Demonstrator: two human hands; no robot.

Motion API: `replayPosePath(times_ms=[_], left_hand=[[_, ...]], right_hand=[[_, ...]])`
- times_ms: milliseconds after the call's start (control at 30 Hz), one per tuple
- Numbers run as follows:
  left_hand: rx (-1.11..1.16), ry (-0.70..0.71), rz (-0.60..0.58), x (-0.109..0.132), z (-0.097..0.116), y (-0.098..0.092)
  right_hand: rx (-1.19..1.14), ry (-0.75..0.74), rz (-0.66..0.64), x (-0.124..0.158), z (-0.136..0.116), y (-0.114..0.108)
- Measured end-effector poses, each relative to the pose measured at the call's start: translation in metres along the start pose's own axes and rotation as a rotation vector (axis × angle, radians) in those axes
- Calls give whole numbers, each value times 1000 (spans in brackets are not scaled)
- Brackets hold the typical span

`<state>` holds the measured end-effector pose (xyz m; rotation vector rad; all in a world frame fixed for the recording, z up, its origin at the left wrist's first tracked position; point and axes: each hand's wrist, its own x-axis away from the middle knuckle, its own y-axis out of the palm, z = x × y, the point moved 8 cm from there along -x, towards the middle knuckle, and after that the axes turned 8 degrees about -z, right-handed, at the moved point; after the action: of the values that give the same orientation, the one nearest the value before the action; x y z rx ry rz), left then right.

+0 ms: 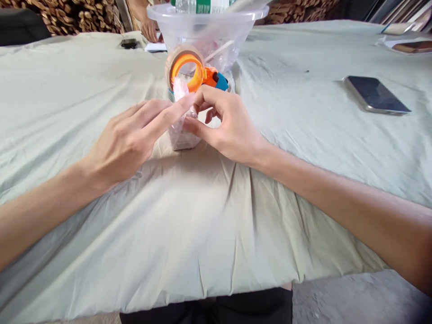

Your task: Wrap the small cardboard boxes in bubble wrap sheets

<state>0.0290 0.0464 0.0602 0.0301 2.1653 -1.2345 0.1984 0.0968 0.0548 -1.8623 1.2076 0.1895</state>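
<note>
A small pale box [184, 143] wrapped in clear, crinkled plastic wrap [181, 87] stands on the cloth-covered table in front of me. My left hand [131, 135] reaches in from the left, its long fingers laid along the wrap and its thumb hidden; it steadies the package. From the right, my right hand [229, 121] pinches the wrap at the top of the box between thumb and forefinger, the other fingers curled. Right behind the package rests an orange tape dispenser [209, 76] with a roll of tape [168, 67] and a blue part at its end.
A clear plastic tub [236, 33] holding a green-labelled bottle [204, 5] and other items stands behind the dispenser. A phone [376, 93] lies at right. Another person's hand [149, 29] is at the far side, near a small dark object [129, 43]. Wrinkled cloth [189, 234] covers the table.
</note>
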Motion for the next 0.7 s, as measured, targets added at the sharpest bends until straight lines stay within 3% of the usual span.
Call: replayPosePath(times_ms=[133,400,533,700], left_hand=[[28,-24,-23,2,-2,5],[95,-95,38,4,-16,7],[143,-49,31,2,-13,7],[272,-118,12,2,-13,9]], right_hand=[[15,-17,-7,1,0,0],[43,-44,-20,2,2,-1],[58,-48,-25,2,2,-2],[-3,-60,-22,3,3,0]])
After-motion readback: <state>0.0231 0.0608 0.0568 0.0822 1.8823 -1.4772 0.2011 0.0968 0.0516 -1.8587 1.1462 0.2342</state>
